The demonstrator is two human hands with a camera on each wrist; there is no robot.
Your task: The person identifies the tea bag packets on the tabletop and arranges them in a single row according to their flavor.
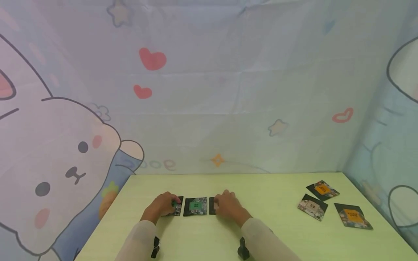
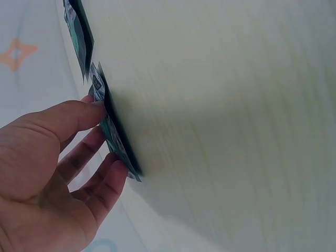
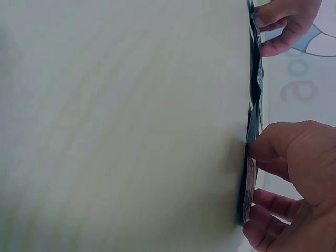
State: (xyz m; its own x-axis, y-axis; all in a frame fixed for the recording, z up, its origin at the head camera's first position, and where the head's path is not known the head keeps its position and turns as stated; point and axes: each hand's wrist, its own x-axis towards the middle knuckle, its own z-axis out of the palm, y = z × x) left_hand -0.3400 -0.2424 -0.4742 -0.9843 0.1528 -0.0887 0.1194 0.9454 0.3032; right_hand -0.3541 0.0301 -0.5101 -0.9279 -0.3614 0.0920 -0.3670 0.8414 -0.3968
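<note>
Three small flat packets, each with a black end and a printed end, lie in a row on the pale yellow table (image 1: 199, 241). My left hand (image 1: 163, 204) holds the left packet (image 2: 116, 139) by its edges, thumb on the near side and fingers on the far side, hiding part of it. In the middle is a green-labelled packet (image 1: 196, 206), untouched, with narrow gaps to both neighbours. At the row's right end, the thumb and fingers of my right hand (image 1: 229, 206) grip another packet (image 3: 251, 181) by its edges. That hand covers most of its printed face in the head view.
On the table's right side lie three more packets: an orange-labelled one (image 1: 322, 189) at the back, a beige-labelled one (image 1: 312, 207) before it, and another orange-labelled one (image 1: 353, 216) further right. A printed cloth backdrop (image 1: 209, 90) hangs behind the table and along its sides.
</note>
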